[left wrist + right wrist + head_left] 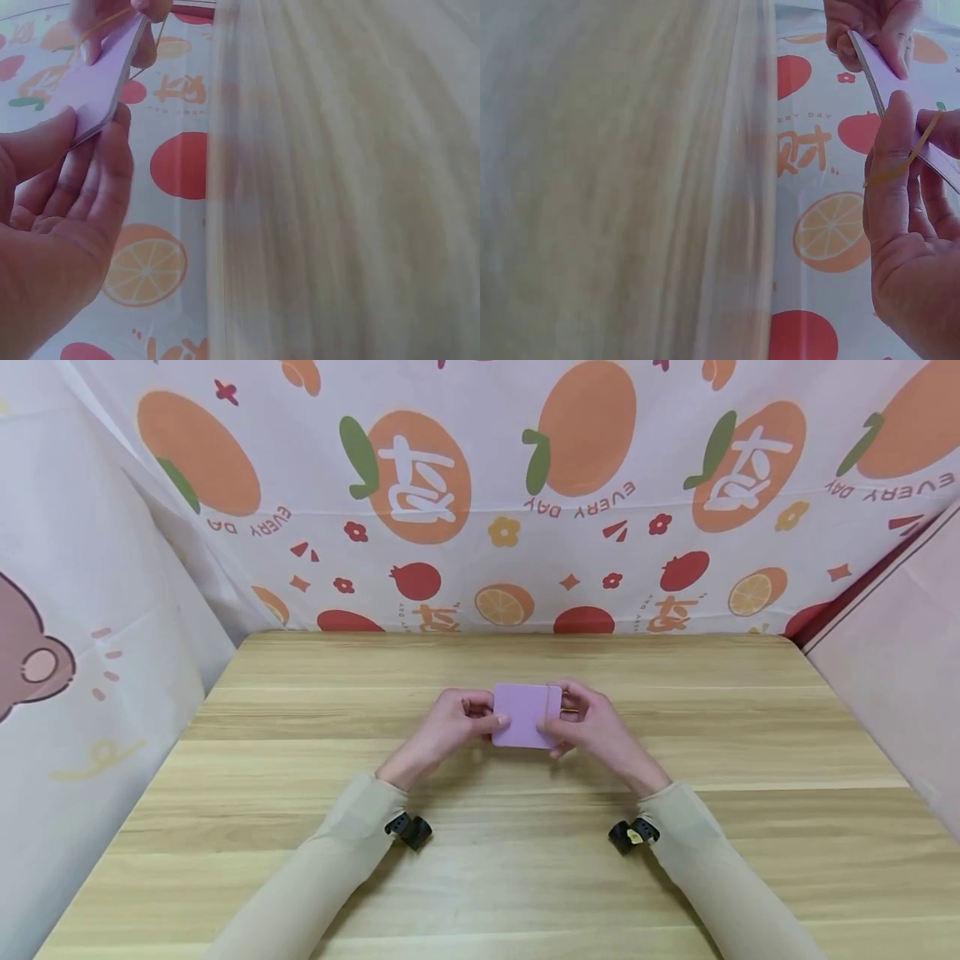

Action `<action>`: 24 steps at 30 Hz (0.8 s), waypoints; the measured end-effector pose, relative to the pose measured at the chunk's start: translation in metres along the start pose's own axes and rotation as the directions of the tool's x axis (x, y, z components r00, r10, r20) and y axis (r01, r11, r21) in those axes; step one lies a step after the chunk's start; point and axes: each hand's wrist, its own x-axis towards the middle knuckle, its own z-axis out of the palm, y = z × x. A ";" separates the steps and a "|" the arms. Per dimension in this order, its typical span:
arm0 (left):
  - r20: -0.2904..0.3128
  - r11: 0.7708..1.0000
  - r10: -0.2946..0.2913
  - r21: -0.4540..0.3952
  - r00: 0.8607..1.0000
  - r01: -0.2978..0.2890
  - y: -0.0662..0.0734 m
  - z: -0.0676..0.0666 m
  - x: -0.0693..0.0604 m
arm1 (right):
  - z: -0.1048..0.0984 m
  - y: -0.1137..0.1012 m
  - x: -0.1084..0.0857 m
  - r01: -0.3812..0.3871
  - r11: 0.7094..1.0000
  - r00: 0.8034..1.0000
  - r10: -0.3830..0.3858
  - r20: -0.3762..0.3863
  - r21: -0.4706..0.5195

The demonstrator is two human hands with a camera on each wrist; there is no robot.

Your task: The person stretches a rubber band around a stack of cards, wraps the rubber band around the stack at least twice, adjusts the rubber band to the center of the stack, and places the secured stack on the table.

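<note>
Purple card [523, 710], maybe a thin stack, held up over the middle of the table [480, 877], tilted, broad face toward the wearer. Left hand [456, 717] pinches its left end: thumb on the face, fingers curled behind, so most of the face is uncovered. Right hand [591, 725] pinches the right end much the same way, thumb on the face, other fingers behind or off the edge. Gripping both ends probably steadies it, and being off the table leaves room behind for fingers and band. Thin yellowish rubber band [928, 136] runs across the card's right part and over a right-hand finger; that finger likely holds it stretched away from the card, with the left grip bracing against the pull. Whether the band goes fully round the card, can't tell. Black wrist devices [409, 831] sit at both cuffs, clear of the grips. Fruit-print cloth [480, 552] hangs beyond the far table edge.
</note>
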 end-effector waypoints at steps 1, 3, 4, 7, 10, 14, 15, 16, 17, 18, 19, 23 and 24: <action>-0.012 1.000 0.006 0.000 1.000 -0.006 0.000 0.000 0.000 | 0.000 0.000 0.000 -0.005 1.000 1.000 0.005 0.002 0.006; -0.037 1.000 0.024 -0.004 0.999 -0.024 0.000 0.000 0.001 | 0.001 0.000 0.000 -0.015 1.000 1.000 0.014 0.011 0.022; -0.050 0.999 0.034 -0.007 0.998 -0.034 0.000 0.000 0.001 | 0.001 0.000 0.000 -0.018 0.999 1.000 0.017 0.017 0.032; -0.092 0.998 0.045 -0.047 0.995 -0.049 0.001 -0.003 0.002 | 0.003 0.000 -0.001 -0.029 0.997 0.999 0.027 0.038 0.071; -0.136 0.995 0.028 -0.093 0.990 -0.041 0.003 -0.005 0.002 | 0.005 0.002 -0.001 -0.042 0.993 0.997 0.034 0.066 0.114; -0.172 0.989 -0.011 -0.146 0.985 -0.015 0.006 -0.009 0.003 | 0.008 0.005 -0.002 -0.055 0.988 0.995 0.042 0.093 0.145; -0.177 0.986 -0.018 -0.164 0.984 -0.011 0.007 -0.010 0.004 | 0.008 0.006 -0.002 -0.062 0.986 0.994 0.047 0.099 0.152; -0.182 0.984 -0.026 -0.180 0.983 -0.007 0.007 -0.010 0.004 | 0.008 0.006 -0.003 -0.068 0.986 0.993 0.051 0.108 0.154; -0.185 0.980 -0.032 -0.198 0.982 -0.005 0.008 -0.011 0.004 | 0.008 0.006 -0.003 -0.073 0.986 0.991 0.055 0.121 0.150; -0.191 0.976 -0.041 -0.219 0.981 -0.001 0.009 -0.012 0.004 | 0.008 0.006 -0.004 -0.077 0.987 0.989 0.059 0.134 0.138; -0.195 0.972 -0.049 -0.236 0.980 0.001 0.010 -0.012 0.004 | 0.008 0.007 -0.004 -0.081 0.989 0.987 0.062 0.150 0.122; -0.224 0.947 -0.087 -0.320 0.971 0.011 0.014 -0.015 0.002 | 0.006 0.010 -0.003 -0.061 0.998 0.972 0.052 0.230 0.032; -0.233 0.939 -0.098 -0.344 0.967 0.012 0.015 -0.016 0.002 | 0.006 0.011 -0.002 -0.047 0.999 0.967 0.042 0.249 0.012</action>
